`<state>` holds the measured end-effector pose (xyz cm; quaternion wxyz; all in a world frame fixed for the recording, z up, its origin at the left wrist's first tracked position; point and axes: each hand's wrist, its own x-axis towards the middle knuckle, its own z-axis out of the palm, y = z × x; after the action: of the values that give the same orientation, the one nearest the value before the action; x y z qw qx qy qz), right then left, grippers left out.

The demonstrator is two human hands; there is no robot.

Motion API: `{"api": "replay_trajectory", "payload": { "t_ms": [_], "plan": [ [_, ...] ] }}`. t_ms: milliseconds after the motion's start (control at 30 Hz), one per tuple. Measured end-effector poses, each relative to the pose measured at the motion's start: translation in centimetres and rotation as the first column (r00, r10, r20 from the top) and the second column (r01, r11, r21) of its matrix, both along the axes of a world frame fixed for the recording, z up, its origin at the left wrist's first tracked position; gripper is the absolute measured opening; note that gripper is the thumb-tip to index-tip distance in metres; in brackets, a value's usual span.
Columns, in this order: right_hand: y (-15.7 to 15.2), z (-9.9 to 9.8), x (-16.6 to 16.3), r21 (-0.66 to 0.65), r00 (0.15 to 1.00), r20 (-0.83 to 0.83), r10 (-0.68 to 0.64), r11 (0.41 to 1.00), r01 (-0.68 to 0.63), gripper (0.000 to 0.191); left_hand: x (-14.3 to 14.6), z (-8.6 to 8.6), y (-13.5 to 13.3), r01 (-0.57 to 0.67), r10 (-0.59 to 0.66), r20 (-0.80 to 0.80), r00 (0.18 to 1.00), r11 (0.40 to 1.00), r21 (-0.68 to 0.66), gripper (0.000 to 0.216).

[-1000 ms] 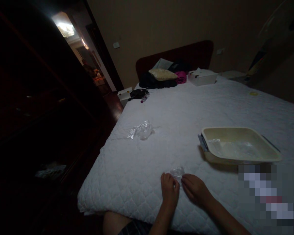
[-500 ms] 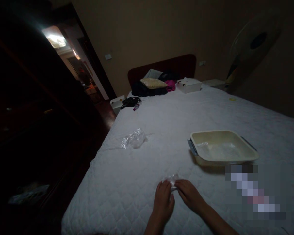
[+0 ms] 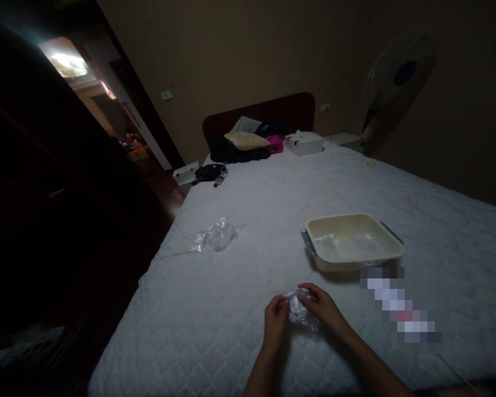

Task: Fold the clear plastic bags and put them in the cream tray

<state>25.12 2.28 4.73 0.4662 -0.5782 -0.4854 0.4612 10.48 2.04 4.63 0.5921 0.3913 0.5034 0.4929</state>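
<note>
My left hand [image 3: 275, 322] and my right hand [image 3: 323, 309] both pinch a small piece of clear plastic film [image 3: 298, 310] just above the white quilted bed [image 3: 240, 286]. The film hangs crumpled between the fingers of both hands. A cream square tray [image 3: 352, 241] with dark handles sits on the bed just beyond my right hand, with some clear plastic lying inside it. Another crumpled clear plastic bag [image 3: 215, 237] lies on the bed to the far left of my hands.
At the head of the bed lie a tan pillow [image 3: 246, 140], dark clothes [image 3: 227, 151], a pink cloth [image 3: 275, 144] and a white box [image 3: 304, 144]. A standing fan [image 3: 391, 82] is at the far right. The bed's left edge drops to a dark floor; a lit doorway [image 3: 70, 63] is far left.
My hands have lifted the clear film off the bed and spread it slightly between them. The view has swung to the right, so the tray and bag appear further left.
</note>
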Motion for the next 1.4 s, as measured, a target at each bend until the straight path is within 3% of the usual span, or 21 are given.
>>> {"api": "replay_trajectory", "payload": {
  "t_ms": [200, 367, 500, 600, 667, 767, 867, 967, 1067, 1200, 1300, 1400],
  "plan": [
    [-0.1, 1.3, 1.2, -0.035, 0.999, -0.002, 0.052, 0.998, -0.052, 0.040, 0.5, 0.2, 0.1, 0.116, -0.110, 0.090, 0.990, 0.992, -0.054, 0.042],
    [0.4, 4.5, 3.5, 0.061, 0.994, 0.105, 0.018, 0.998, -0.025, 0.037, 0.6, -0.5, 0.5, 0.205, -0.196, 0.164, 0.967, 0.978, -0.036, 0.048],
    [3.4, 8.3, 10.3, 0.162, 0.950, 0.252, -0.186, 0.976, 0.148, 0.041, -0.6, -2.4, 0.8, 0.160, -0.158, 0.040, 0.987, 0.984, -0.083, 0.047],
    [6.9, 9.9, 17.1, 0.245, 0.885, 0.340, -0.319, 0.938, 0.244, 0.047, -2.4, -4.2, 0.8, 0.078, -0.078, -0.006, 0.997, 0.995, -0.059, 0.044],
    [9.1, 9.6, 20.9, 0.252, 0.811, 0.495, -0.313, 0.944, 0.211, 0.042, -3.3, -5.3, 0.7, 0.043, -0.043, 0.011, 0.999, 0.998, -0.050, 0.041],
    [11.1, 7.9, 24.1, 0.182, 0.649, 0.745, -0.154, 0.983, 0.025, 0.021, -3.5, -6.3, 0.6, 0.017, -0.015, 0.039, 0.999, 0.998, -0.052, 0.039],
    [11.6, 6.4, 24.6, 0.111, 0.377, 0.924, -0.061, 0.988, -0.111, 0.012, -3.0, -6.8, 0.5, 0.018, -0.018, -0.009, 1.000, 1.000, -0.023, 0.036],
    [11.4, 5.9, 24.1, 0.155, 0.192, 0.973, -0.124, 0.976, -0.154, 0.016, -2.6, -6.7, 0.5, 0.014, -0.014, -0.055, 0.998, 1.000, 0.002, 0.035],
    [11.5, 5.7, 23.7, 0.138, 0.207, 0.974, -0.095, 0.970, -0.202, 0.017, -2.6, -6.4, 0.4, 0.011, -0.011, -0.074, 0.997, 1.000, 0.000, 0.035],
    [12.4, 4.6, 23.3, -0.093, 0.328, 0.931, 0.162, 0.972, -0.214, 0.012, -2.4, -6.1, 0.2, 0.009, -0.008, -0.080, 0.997, 1.000, 0.005, 0.036],
    [12.9, 3.7, 22.9, -0.170, 0.324, 0.919, 0.223, 0.968, -0.185, 0.005, -2.3, -5.9, 0.2, -0.005, 0.006, -0.074, 0.997, 1.000, 0.014, 0.036],
    [13.0, 4.2, 22.0, -0.168, 0.290, 0.935, 0.204, 0.975, -0.146, 0.003, -2.3, -5.7, 0.2, -0.015, 0.017, -0.087, 0.996, 1.000, 0.019, 0.034]
  ]
}}
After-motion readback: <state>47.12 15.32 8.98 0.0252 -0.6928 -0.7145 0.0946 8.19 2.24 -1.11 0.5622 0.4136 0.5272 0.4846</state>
